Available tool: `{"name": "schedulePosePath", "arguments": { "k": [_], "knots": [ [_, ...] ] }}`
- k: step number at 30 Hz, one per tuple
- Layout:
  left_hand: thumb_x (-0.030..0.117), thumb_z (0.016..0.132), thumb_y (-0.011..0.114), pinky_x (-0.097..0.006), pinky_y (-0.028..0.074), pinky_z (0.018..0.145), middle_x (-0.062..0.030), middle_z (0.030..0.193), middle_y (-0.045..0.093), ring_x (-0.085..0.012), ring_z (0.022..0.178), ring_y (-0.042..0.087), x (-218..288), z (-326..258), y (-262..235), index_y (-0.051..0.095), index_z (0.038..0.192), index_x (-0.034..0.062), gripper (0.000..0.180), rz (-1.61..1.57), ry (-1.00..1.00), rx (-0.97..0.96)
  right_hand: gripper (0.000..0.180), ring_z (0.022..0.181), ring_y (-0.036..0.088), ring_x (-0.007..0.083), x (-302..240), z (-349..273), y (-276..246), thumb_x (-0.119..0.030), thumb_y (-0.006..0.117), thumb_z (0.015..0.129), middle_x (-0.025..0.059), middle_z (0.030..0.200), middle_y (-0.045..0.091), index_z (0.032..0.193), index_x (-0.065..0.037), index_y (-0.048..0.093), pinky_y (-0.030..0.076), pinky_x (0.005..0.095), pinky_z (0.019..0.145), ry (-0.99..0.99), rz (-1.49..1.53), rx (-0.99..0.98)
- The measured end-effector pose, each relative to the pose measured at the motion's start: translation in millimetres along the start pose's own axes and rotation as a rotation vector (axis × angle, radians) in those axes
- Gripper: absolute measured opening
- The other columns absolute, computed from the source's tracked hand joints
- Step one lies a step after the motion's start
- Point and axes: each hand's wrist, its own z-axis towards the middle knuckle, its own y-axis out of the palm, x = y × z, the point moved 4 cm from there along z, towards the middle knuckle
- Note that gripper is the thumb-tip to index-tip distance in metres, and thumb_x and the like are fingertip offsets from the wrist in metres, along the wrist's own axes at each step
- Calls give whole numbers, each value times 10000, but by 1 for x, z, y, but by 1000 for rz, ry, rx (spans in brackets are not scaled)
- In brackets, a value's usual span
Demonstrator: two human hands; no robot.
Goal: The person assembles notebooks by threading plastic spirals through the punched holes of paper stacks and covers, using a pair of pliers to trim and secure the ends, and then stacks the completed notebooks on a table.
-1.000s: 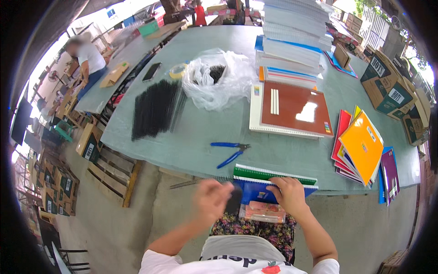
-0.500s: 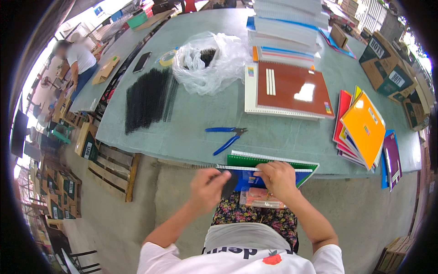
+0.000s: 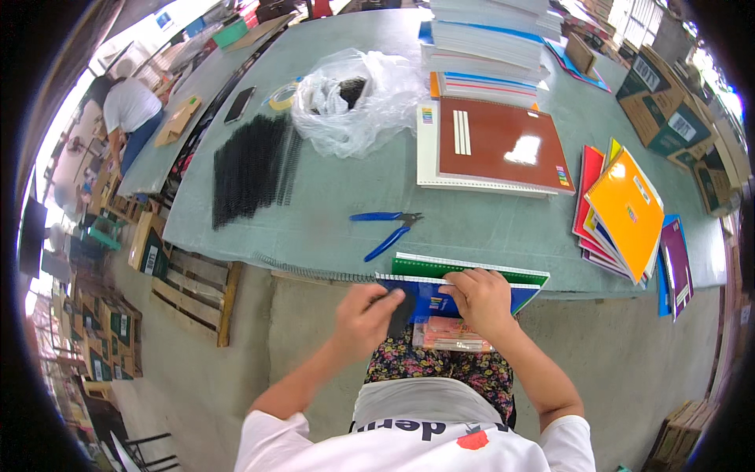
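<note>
Grey-green and long, the worktop point(image 3: 330, 197) is seen from above in a workshop lined with cardboard boxes point(image 3: 668, 102). At its near edge a blue notebook point(image 3: 440, 299) is held over the lap, with a green notebook point(image 3: 472, 269) lying just behind it on the worktop edge. The right hand point(image 3: 481, 300) is laid flat on the blue notebook, fingers curled over its far edge, so the cover is pressed and gripped from above. The left hand point(image 3: 363, 318) is closed around a small dark object point(image 3: 399, 313) at the notebook's left end (what the object is cannot be told). A wire spiral point(image 3: 314, 271) is stretched along the worktop edge, reaching from the left up to the blue notebook's corner, just above the left hand.

Blue pliers point(image 3: 389, 228) are lying open on the worktop, near but apart from both hands. Further back, a row of black spirals point(image 3: 252, 169) is laid out at the left, a clear plastic bag point(image 3: 354, 102) is beside it, and a brown-covered notebook point(image 3: 495, 145) is set in front of a tall stack of books point(image 3: 487, 47). Coloured covers point(image 3: 625, 212), orange on top, are fanned at the right. Another person point(image 3: 130, 110) is bent over a second table far left.
</note>
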Motion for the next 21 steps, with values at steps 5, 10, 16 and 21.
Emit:
{"name": "schedulePosePath", "arguments": {
  "k": [5,10,16,21],
  "knots": [
    [-51,688,666,-303,467,636,-95,952,543,-219,777,528,0,8,1,655,1033,80,369,72,7,160,113,598,568,220,-3,-10,0,-155,675,723,35,629,571,815,-100,638,413,354,549,53,-18,-24],
    [-32,688,668,-326,460,622,-50,904,570,-224,780,528,27,28,-37,659,1033,94,367,146,55,376,126,598,565,211,0,-19,1,-157,678,716,27,633,572,824,-102,643,410,347,544,57,-50,-39],
    [-23,711,648,-318,460,655,-64,872,561,-226,773,552,28,22,-1,654,1058,114,374,-44,41,178,131,595,561,211,1,-18,-3,-163,672,721,26,635,576,830,-100,638,408,350,540,23,-41,-16],
    [-10,722,678,-316,460,691,-87,898,553,-218,812,542,20,17,21,662,947,106,254,-18,-73,-28,116,625,576,219,1,-10,-1,-144,653,731,34,677,603,832,-90,629,409,347,553,71,-17,-47]
  ]
}}
